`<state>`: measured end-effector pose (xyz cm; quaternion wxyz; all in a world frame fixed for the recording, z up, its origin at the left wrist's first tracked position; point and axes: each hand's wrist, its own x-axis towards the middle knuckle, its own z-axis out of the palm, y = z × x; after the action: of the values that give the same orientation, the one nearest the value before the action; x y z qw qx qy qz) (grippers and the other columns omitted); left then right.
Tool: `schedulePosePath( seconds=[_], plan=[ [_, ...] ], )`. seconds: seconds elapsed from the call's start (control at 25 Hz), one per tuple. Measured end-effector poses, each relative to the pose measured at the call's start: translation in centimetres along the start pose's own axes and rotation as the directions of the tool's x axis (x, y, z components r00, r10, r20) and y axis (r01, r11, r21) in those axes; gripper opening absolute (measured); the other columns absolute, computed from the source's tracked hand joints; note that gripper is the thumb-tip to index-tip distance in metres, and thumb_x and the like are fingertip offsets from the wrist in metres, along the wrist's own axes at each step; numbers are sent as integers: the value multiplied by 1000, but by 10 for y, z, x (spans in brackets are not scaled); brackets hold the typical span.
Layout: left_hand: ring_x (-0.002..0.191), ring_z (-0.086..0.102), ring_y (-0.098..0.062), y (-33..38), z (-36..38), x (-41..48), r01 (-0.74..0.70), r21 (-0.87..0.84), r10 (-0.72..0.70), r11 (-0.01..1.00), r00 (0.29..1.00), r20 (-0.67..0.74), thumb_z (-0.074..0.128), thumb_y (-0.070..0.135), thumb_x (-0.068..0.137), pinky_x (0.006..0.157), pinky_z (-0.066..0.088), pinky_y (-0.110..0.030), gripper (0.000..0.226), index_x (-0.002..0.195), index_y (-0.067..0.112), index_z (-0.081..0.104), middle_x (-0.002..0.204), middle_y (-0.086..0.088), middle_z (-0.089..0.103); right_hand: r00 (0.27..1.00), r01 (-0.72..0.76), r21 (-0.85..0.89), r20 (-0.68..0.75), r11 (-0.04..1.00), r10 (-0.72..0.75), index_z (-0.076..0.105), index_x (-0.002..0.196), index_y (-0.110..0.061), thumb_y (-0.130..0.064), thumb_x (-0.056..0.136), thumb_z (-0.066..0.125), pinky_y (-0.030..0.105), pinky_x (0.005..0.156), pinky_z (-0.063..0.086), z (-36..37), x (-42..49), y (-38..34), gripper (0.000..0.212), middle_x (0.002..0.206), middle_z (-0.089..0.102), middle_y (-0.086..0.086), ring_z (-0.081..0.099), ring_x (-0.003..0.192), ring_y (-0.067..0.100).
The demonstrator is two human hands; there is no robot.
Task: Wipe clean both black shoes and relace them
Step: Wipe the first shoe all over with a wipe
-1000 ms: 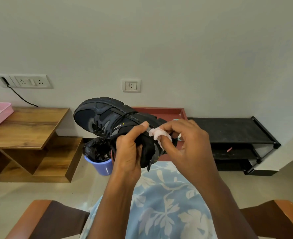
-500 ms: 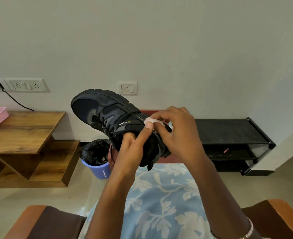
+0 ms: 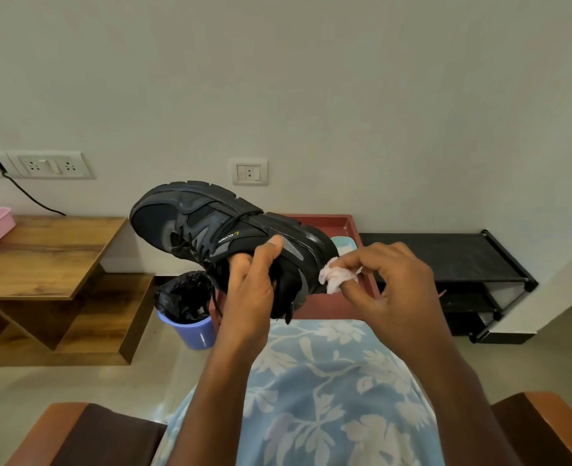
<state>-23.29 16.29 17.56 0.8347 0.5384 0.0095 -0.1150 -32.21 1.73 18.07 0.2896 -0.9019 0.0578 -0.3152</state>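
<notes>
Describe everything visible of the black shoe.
The black shoe is a trainer with grey side panels, a chunky lugged sole, small white lettering and loose black laces. It is held in the air on its side, toe up-left, sole facing the wall. The left hand grips it at the collar, thumb on its side; the right hand pinches a crumpled pale wipe against its heel.

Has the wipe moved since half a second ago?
Yes: against the wall switch, the pink wipe moved right and down, to the heel of the black shoe.
</notes>
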Motion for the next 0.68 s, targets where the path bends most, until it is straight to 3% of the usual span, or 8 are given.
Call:
schedulePosePath(
  seconds=[0.12, 0.16, 0.24, 0.32, 0.48, 0.68],
  plan=[
    [91, 66, -43, 7, 3, -7, 5, 17, -6, 1000, 998, 69, 83, 48, 66, 87, 49, -70, 65, 97, -3, 57, 88, -21, 63, 997, 37, 85, -77, 996, -30, 74, 90, -25, -16, 88, 74, 32, 73, 49, 8, 17, -6, 10, 87, 67, -18, 58, 86, 9],
    [83, 65, -39, 6, 4, -7, 8, 23, -10, 1000, 995, 97, 84, 47, 65, 84, 49, -72, 64, 95, -4, 60, 84, -19, 62, 994, 53, 99, -102, 994, -43, 73, 93, -23, -14, 89, 72, 31, 73, 49, 11, 23, -9, 10, 90, 67, -16, 59, 86, 9],
    [75, 60, -29, 3, 6, -9, -9, 33, 6, 999, 996, 91, 80, 35, 76, 79, 51, -67, 23, 75, 14, 70, 71, -10, 61, 990, 87, 90, -122, 992, -76, 71, 99, -21, -10, 91, 68, 35, 75, 51, 18, 33, -13, 14, 95, 68, -12, 61, 89, 10],
    [73, 59, -26, 3, 7, -11, 9, 11, -9, 1000, 1000, 28, 75, 24, 83, 81, 52, -64, 25, 60, 23, 65, 60, 1, 60, 983, 133, 86, -136, 987, -121, 73, 102, -20, -4, 89, 66, 37, 77, 53, 23, 33, -12, 21, 99, 69, -8, 64, 93, 11],
    [84, 63, -26, 0, -1, -2, 22, -71, -28, 997, 996, -87, 76, 22, 80, 94, 49, -64, 27, 72, 20, 50, 64, 4, 63, 979, 138, 153, -170, 978, -111, 79, 100, -15, -1, 86, 67, 30, 78, 56, 26, 5, -4, 23, 98, 69, -6, 66, 95, 10],
    [83, 61, -25, -1, 0, -1, 43, -77, -50, 996, 995, -83, 72, 19, 83, 88, 52, -57, 26, 77, 16, 47, 76, -3, 59, 978, 101, 134, -196, 986, -73, 81, 99, -15, -8, 84, 67, 22, 72, 55, 24, -1, -8, 21, 93, 71, -6, 67, 86, 9]
  ],
)
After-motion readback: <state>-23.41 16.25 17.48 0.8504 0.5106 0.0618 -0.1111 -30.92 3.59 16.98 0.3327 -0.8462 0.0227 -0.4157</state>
